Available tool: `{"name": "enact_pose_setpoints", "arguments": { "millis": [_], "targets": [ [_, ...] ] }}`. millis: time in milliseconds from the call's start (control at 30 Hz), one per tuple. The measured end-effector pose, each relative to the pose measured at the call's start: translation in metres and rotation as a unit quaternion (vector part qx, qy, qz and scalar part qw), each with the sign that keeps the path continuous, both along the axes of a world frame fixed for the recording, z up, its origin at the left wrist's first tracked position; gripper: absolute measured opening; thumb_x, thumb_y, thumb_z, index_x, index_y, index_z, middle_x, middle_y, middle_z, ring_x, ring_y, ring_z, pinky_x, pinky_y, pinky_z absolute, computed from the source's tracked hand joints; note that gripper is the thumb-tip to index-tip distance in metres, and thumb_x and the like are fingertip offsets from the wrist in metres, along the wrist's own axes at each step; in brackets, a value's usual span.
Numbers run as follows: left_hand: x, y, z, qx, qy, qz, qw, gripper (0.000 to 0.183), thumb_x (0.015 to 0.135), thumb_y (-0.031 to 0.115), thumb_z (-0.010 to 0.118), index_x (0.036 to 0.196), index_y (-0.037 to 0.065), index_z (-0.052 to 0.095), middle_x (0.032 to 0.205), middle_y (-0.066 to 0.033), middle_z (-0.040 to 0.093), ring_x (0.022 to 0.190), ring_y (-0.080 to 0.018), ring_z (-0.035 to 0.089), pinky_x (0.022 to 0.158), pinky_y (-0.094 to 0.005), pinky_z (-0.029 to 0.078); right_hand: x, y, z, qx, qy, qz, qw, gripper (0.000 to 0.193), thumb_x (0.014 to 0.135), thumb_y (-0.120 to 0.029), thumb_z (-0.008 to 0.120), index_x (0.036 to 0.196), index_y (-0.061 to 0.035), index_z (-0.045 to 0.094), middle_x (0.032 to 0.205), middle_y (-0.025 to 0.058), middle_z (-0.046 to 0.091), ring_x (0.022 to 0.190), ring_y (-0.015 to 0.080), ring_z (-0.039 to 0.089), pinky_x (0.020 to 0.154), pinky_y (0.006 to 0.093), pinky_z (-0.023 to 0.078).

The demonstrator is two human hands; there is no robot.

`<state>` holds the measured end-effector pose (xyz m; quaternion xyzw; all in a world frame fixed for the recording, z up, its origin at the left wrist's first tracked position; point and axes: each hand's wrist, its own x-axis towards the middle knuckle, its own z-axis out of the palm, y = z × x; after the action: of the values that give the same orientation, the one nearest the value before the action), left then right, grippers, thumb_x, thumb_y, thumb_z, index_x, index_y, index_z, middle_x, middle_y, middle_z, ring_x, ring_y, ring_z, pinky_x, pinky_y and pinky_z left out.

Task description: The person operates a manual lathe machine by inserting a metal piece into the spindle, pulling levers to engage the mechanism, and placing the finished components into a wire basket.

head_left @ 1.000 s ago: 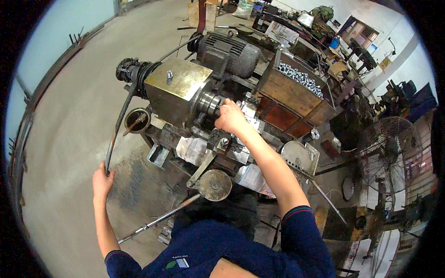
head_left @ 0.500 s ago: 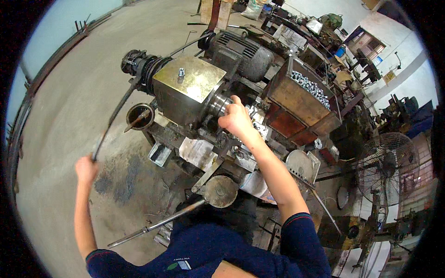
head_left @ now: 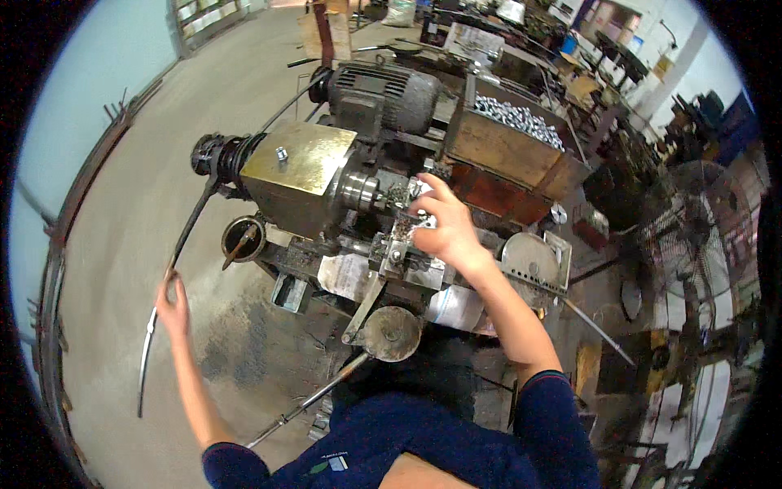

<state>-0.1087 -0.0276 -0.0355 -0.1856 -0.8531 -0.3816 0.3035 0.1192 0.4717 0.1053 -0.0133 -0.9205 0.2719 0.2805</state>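
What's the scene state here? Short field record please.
setting: workshop, concrete floor
machine: small lathe with motor on top
left hand: on long lever
right hand: fingers by the chuck; whether it holds a part, cannot tell
bin: wooden, holds small shiny metal parts
near body: round handwheel

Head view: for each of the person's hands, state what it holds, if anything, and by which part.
The left hand grips the long dark lever near its lower, free end. The right hand reaches to the chuck; whether it holds anything cannot be told.
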Motion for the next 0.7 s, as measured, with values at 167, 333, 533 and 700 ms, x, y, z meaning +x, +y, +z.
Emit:
{"name": "enact_pose_setpoints", "arguments": {
  "millis": [167, 333, 533, 700],
  "targets": [
    [0.026, 0.096, -0.122, -0.164, -0.405, -0.109, 0.893, 0.041, 0.072, 0.024, 0.064, 0.105, 0.002, 0.056, 0.089, -0.0167, 0.063, 0.077, -0.0281, 0.061, 0.068, -0.0381, 0.048, 0.109, 0.048, -0.016, -0.042, -0.067, -0.097, 0.992, 0.03, 0.054, -0.012, 0.061, 0.083, -0.0029, 0.061, 0.109, 0.0199, 0.055, 0.095, 0.036, 0.055, 0.083, 0.0373, 0.045],
    [0.027, 0.156, -0.145, -0.52, -0.265, -0.11, 0.804, 0.036, 0.064, 0.02, 0.068, 0.097, 0.01, 0.057, 0.087, -0.0119, 0.063, 0.083, -0.0293, 0.061, 0.069, -0.0406, 0.049, 0.237, 0.091, -0.036, -0.062, -0.164, -0.284, 0.943, 0.025, 0.055, -0.007, 0.059, 0.079, 0.0005, 0.061, 0.089, 0.0143, 0.062, 0.082, 0.0261, 0.061, 0.074, 0.0313, 0.046],
    [0.008, 0.138, -0.131, -0.559, -0.163, -0.117, 0.805, 0.031, 0.071, 0.015, 0.06, 0.101, 0.02, 0.058, 0.087, -0.0063, 0.064, 0.083, -0.0256, 0.061, 0.067, -0.0384, 0.049, 0.344, 0.176, -0.09, 0.033, -0.203, -0.454, 0.867, 0.037, 0.056, -0.013, 0.06, 0.091, -0.0035, 0.063, 0.1, 0.0149, 0.06, 0.094, 0.0316, 0.057, 0.082, 0.035, 0.045],
    [0.024, 0.122, -0.106, -0.428, -0.347, -0.112, 0.827, 0.035, 0.073, 0.022, 0.061, 0.107, 0.015, 0.059, 0.084, -0.0134, 0.064, 0.082, -0.0299, 0.061, 0.071, -0.0392, 0.048, 0.426, 0.218, -0.116, 0.036, -0.493, -0.588, 0.64, 0.049, 0.061, -0.017, 0.058, 0.109, -0.0058, 0.057, 0.107, 0.018, 0.057, 0.102, 0.0326, 0.053, 0.086, 0.04, 0.043]
  ]
}}
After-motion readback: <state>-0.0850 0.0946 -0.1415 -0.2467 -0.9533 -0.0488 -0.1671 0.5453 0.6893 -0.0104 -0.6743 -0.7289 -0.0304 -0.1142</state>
